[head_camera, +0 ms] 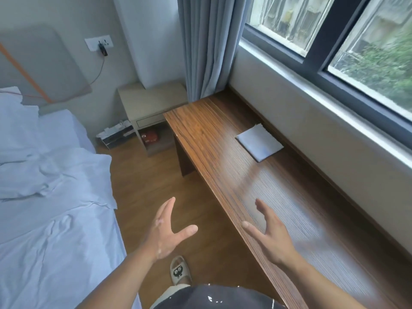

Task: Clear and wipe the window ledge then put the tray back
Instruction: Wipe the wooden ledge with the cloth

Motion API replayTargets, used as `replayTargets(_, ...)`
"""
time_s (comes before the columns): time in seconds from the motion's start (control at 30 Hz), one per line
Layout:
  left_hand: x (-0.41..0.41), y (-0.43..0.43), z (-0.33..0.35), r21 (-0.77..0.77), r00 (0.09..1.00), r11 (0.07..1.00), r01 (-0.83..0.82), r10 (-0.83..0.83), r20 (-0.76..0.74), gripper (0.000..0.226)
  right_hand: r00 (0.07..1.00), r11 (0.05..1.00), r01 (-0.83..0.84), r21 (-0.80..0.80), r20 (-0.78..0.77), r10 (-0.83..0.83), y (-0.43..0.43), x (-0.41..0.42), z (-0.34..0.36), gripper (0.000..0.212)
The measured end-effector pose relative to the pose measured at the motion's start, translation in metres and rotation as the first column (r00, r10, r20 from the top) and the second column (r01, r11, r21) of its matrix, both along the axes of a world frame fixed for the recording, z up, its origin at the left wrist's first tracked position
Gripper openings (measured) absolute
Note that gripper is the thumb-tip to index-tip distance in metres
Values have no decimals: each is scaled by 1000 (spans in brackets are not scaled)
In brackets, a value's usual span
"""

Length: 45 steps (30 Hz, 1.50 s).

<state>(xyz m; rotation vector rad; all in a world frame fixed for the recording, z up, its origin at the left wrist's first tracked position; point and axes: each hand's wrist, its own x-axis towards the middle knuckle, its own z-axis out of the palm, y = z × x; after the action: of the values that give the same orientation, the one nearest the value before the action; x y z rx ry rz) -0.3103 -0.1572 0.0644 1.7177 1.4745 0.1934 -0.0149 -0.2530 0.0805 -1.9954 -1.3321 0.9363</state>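
You stand beside a long wooden window ledge (211,134), a tabletop that runs away from you under the window (367,52), from near right to far left. Your left grip (166,233), a bare hand, hangs over the floor between the bed (55,175) and the tabletop, fingers straight and spread apart, holding nothing. Your right grip (273,239), also a bare hand, is over the front edge of the tabletop, fingers likewise apart and empty; whether it touches the wood cannot be told. A folded white cloth (259,142) lies flat farther along the tabletop, well ahead of your right grip and toward the wall side, its edges roughly square with the tabletop's length. No tray is in view. The right grip is plainly the nearer one, so reaching the cloth likely means going forward along the tabletop and slightly toward the wall.
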Motion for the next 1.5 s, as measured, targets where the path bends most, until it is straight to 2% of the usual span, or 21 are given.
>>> replayTargets(0.27, -39, 150, 6, -9, 989, 990, 138, -138, -60, 137, 994, 993, 113, 33, 4, -113, 115, -50, 1, 113)
replayTargets(0.4, -33, 208, 9, 11, 983, 984, 176, -175, -59, 138, 988, 988, 153, 14, 3, -153, 156, -54, -3, 121)
replayTargets(0.67, -3, 309, -1, -14, 962, 966, 260, -260, -81, 134, 975, 974, 221, -37, 0, -222, 234, -21, -39, 111)
replayTargets(0.87, 16, 390, -2, -73, 935, 956, 284, -293, -199, 139, 954, 950, 295, -105, -19, -299, 302, 31, -67, 108)
replayTargets(1.17, 67, 511, -35, -167, 812, 869, 466, -495, -309, 127, 950, 932, 308, -193, 105, -293, 382, 69, -91, 88)
replayTargets(1.27, 82, 544, -46, -196, 748, 827, 527, -561, -354, 127, 929, 919, 333, -211, 243, -280, 391, 89, -105, 83)
replayTargets(1.37, 93, 576, -55, -217, 665, 768, 603, -634, -394, 129, 855, 870, 434, -235, 410, -317, 391, 117, -120, 77)
replayTargets(1.5, 101, 613, -64, -248, 522, 648, 720, -742, -422, 124, 798, 774, 560, -294, 443, -409, 387, 125, -137, 79)
